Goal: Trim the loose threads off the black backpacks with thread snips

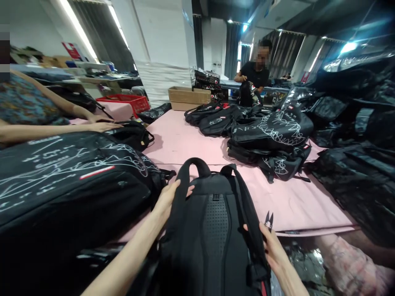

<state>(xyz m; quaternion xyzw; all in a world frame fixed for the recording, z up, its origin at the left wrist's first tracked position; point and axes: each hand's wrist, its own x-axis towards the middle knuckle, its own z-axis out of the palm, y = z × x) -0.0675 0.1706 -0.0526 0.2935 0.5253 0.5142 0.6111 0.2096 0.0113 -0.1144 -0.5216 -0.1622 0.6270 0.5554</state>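
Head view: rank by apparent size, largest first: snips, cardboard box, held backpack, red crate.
1. Held backpack, helped by being nearest the camera
2. Cardboard box and red crate: too alike to rank, crate partly hidden
3. Snips

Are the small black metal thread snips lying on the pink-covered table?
No, the right hand holds the snips, blades up, while gripping a padded black shoulder strap.

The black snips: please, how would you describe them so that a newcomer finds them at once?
Find the pink table, then the backpack at its near edge. The camera wearer's right hand, on its strap, holds the snips, points up. Two spread blades set them apart from the black bags.
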